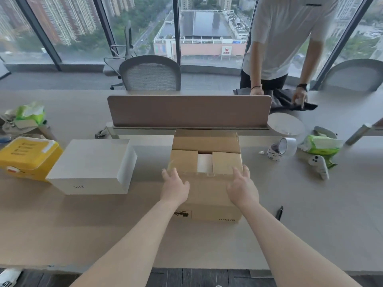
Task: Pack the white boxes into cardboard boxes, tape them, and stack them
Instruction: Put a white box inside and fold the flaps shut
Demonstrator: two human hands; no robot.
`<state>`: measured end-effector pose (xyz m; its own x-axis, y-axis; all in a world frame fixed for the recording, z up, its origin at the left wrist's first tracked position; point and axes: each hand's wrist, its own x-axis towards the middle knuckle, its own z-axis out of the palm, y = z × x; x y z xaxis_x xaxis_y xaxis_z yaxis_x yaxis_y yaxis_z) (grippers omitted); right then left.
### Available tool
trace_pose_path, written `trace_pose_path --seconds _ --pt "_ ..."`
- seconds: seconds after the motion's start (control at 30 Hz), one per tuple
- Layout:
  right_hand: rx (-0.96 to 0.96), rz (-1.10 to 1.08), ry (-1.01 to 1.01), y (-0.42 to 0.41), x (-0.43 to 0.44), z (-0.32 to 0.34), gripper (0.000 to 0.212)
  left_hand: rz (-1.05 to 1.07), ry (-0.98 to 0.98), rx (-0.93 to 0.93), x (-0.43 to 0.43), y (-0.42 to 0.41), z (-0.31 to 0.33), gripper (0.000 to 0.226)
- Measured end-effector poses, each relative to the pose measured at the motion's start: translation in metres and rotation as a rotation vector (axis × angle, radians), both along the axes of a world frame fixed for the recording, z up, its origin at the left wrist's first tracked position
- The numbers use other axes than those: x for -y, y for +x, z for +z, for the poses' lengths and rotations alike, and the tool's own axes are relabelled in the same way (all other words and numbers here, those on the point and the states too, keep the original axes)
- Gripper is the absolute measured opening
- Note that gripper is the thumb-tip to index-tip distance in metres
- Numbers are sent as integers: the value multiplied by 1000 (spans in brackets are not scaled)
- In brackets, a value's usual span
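Got both hands out over the cardboard box (207,195), palms down. Reading the left hand (175,188) as spread: fingers straight, fanned, holding nothing, tips at the near-left top corner. Same for the right hand (243,188): fingers straight and apart, nothing pinched, tips at the near-right top edge. Can't confirm contact with the cardboard versus a hover.

Just beyond the fingertips, between the hands: seeing two side flaps folded in, not meeting, with a white box (204,162) showing through the gap, so inside the carton. Beyond that, far flap open and tilted back. Bit of clear tape along the near top edge between the hands.

Left of the left hand, near but apart: second white box (91,166) on the table (103,235), closed, handwriting on its near face. Further left, just beside it: yellow container (29,156).

Right of the right hand, well apart: tape roll (287,147) standing on edge. Past it, green tissue pack (320,145) and white controller (319,165). Close to the right wrist: black pen (279,212) lying on the table.

Beyond the carton: desk divider (188,110). Past that, off to the right: another person (290,38), both hands on a dark cloth (290,101).
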<state>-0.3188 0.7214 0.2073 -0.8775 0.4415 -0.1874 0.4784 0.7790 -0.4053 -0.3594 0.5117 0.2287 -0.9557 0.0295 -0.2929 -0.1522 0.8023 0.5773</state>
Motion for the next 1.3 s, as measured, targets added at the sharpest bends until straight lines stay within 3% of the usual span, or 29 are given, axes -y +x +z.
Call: trace_pose_path --seconds 0.17,0.3,0.37,0.6,0.77,1.13,1.3 --pt "61 46 10 -18 -7 -12 57 -19 -122 37 -16 -18 -6 43" --pt "61 80 7 -32 -10 -7 41 -36 -203 61 -22 -29 -7 42" --pt "56 91 -10 -39 -13 -4 30 -26 -194 54 -24 -35 -5 42" --pt "-45 59 -34 -84 -20 4 33 -6 -106 -52 -31 -86 2 30" --pt "-62 -53 -16 -120 -24 0 21 -19 -69 -76 -27 -143 -8 31" --pt "72 -235 -124 -189 -32 -4 50 -55 -49 5 -28 -215 -34 46" --pt "32 -269 -143 -192 -39 -1 70 46 2 1 -33 -214 -23 59"
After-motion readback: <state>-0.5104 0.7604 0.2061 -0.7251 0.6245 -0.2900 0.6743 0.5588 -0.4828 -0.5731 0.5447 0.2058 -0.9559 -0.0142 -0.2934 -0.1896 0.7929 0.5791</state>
